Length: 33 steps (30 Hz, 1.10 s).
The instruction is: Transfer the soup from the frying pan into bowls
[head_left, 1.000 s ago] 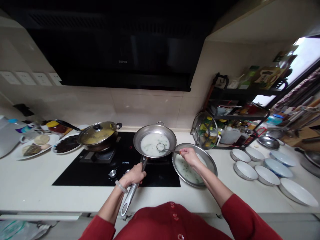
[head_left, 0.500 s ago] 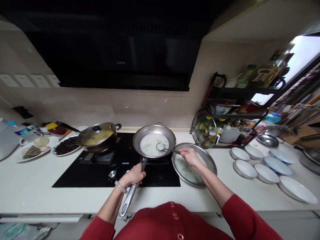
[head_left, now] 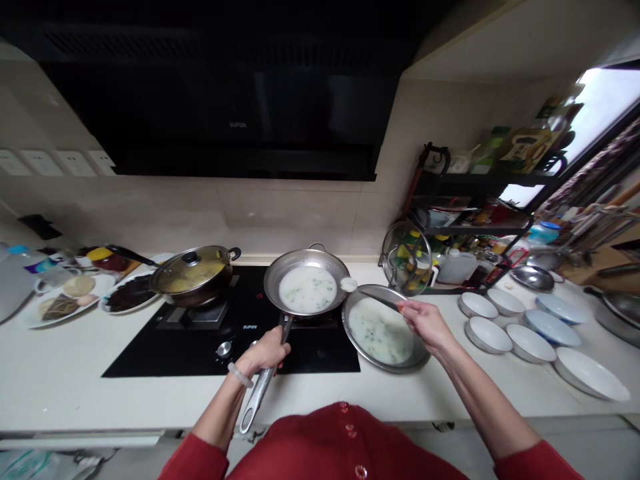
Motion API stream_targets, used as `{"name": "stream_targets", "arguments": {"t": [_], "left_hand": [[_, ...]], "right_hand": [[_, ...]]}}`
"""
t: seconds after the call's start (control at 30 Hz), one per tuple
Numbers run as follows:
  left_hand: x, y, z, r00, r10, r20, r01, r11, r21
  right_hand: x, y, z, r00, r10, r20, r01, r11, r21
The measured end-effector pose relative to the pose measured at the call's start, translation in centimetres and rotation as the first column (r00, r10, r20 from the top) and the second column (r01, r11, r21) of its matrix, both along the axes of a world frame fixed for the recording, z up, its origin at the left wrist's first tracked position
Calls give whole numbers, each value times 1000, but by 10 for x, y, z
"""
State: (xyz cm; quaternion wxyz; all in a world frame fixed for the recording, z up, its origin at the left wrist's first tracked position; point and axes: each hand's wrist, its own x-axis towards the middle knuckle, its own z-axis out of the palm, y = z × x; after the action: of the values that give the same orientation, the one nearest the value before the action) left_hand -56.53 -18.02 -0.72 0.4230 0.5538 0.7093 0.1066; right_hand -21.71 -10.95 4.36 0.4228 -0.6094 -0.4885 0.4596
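My left hand (head_left: 266, 349) is closed round the long metal handle of a frying pan (head_left: 345, 275) on the right burner. White soup with green bits (head_left: 307, 291) lies in the pan. In my right hand (head_left: 425, 323) is a ladle (head_left: 379, 299), its handle gripped near the end. The ladle's bowl, full of white liquid, hangs over the gap between the pan's right rim and a wide metal basin (head_left: 356, 347). That basin, on the counter right of the stove, holds the same kind of white soup with green pieces.
A lidded pot (head_left: 192, 275) stands on the left burner, with plates of food (head_left: 131, 293) farther left. Several white and blue bowls (head_left: 531, 343) sit on the right counter. Behind them, a black rack (head_left: 475, 232) carries bottles; a glass lid (head_left: 406, 259) leans there.
My right hand has moved right, lifting the ladle out of the soup in the pan and carrying it to the pan's right rim. My left hand stays on the handle.
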Motion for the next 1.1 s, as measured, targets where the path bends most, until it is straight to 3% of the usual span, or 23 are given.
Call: {"name": "stream_targets", "arguments": {"t": [0.13, 0.23, 0.3, 0.37, 0.43, 0.5, 0.57, 0.67, 0.73, 0.8, 0.9, 1.1], "left_hand": [[-1, 1, -1, 1000, 6, 18, -6, 1000, -12], [-1, 1, -1, 999, 6, 34, -6, 1000, -10], [-1, 1, -2, 999, 7, 39, -7, 1000, -6], [-1, 1, -3, 999, 13, 38, -13, 1000, -6], [-1, 1, -4, 999, 22, 37, -22, 1000, -7], [-1, 1, -5, 999, 25, 42, -24, 1000, -12], [-2, 2, -5, 999, 22, 49, -21, 1000, -15], [-2, 2, -6, 999, 14, 47, -14, 1000, -7], [-2, 2, -5, 999, 10, 42, -10, 1000, 0], [-2, 2, -5, 999, 9, 39, -9, 1000, -6], [-2, 2, -7, 999, 18, 37, -17, 1000, -19], [-4, 4, -15, 999, 13, 52, -13, 1000, 1]], "right_hand": [[36, -10, -18, 989, -54, 138, 50, 998, 29], [55, -21, -39, 919, -51, 392, 0, 992, 130], [60, -33, -55, 776, -38, 629, -74, 986, 151], [59, -46, -69, 553, -1, 833, -155, 982, 104], [56, -58, -79, 347, 33, 937, -235, 971, 52], [52, -63, -83, 261, 11, 965, -275, 959, 63], [49, -59, -80, 313, -57, 948, -263, 954, 144], [38, -43, -63, 521, -125, 844, -197, 945, 261], [25, -31, -48, 643, -103, 759, -171, 947, 272], [5, -21, -33, 686, -63, 725, -180, 950, 254], [-30, -9, -15, 641, 7, 768, -286, 930, 229], [-86, 18, -12, 373, 133, 918, -392, 920, 26]]}}
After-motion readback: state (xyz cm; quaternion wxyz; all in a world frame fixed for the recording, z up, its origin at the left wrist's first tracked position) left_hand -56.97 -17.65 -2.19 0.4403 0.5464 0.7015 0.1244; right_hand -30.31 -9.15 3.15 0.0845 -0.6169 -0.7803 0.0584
